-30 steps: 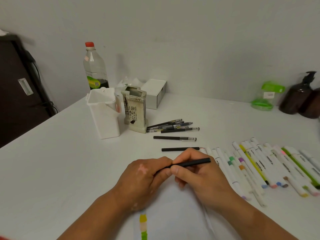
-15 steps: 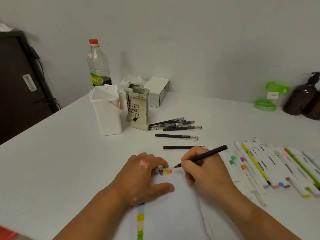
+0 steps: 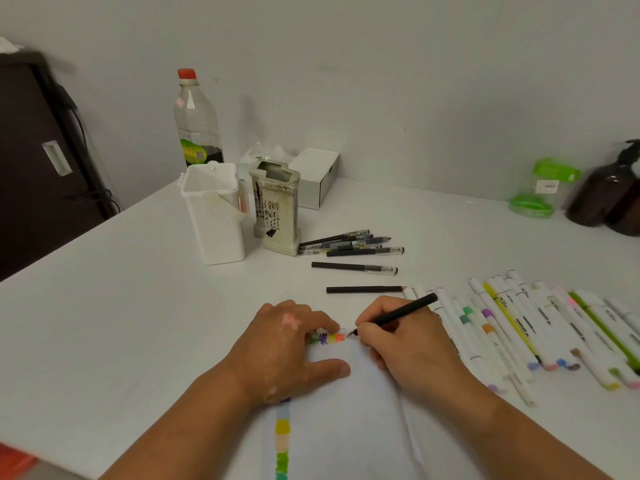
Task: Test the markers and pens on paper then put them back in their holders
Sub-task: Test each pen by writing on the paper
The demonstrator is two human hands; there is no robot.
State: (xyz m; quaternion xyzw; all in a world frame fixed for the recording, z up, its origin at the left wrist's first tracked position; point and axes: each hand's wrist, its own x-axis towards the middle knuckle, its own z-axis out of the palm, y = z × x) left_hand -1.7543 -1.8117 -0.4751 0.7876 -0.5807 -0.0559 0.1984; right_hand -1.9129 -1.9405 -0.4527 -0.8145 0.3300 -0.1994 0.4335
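**Black pen on the test sheet, desk pretty crowded**

Right hand [image 3: 412, 344] is pinched around a black pen [image 3: 398, 314], tip down on the top edge of the paper [image 3: 346, 420], right next to a little row of colour swatches [image 3: 327, 338]. Left hand [image 3: 287, 351] lies flat on the sheet with fingers spread, pinning it down and covering part of the swatches. More swatches [image 3: 282, 441] run down the paper's left edge.

Just right of the writing hand there's a big row of white markers [image 3: 540, 327] lying side by side, the nearest ones partly hidden behind the hand. Beyond the hands: one capless black pen [image 3: 363, 289], another pen [image 3: 353, 267], then a loose pile of pens [image 3: 349, 244] touching the ceramic holder [image 3: 277, 211]. The white plastic holder [image 3: 214, 216] stands just beside that. Behind them are a bottle [image 3: 195, 123] and a white box [image 3: 317, 178].
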